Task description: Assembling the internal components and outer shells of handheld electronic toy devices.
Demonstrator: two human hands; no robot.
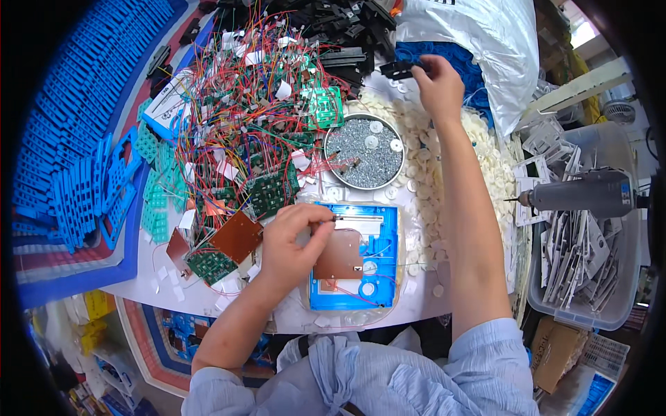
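Case [389, 243], blue plastic, on table [423, 305] before me; probably light, stiff, hold by rims. Brown board [339, 255] inside likely fragile. My left hand [291, 243] near-pinched over case, hold unclear; my right hand [442, 87] pinches black part [398, 70].

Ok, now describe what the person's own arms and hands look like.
The left hand and right hand are bare, without gloves; no watch or bracelet shows. The forearms are uncovered too, up to loose, wrinkled, light blue sleeves.

White table [421, 306], bright upper-right light [585, 32]
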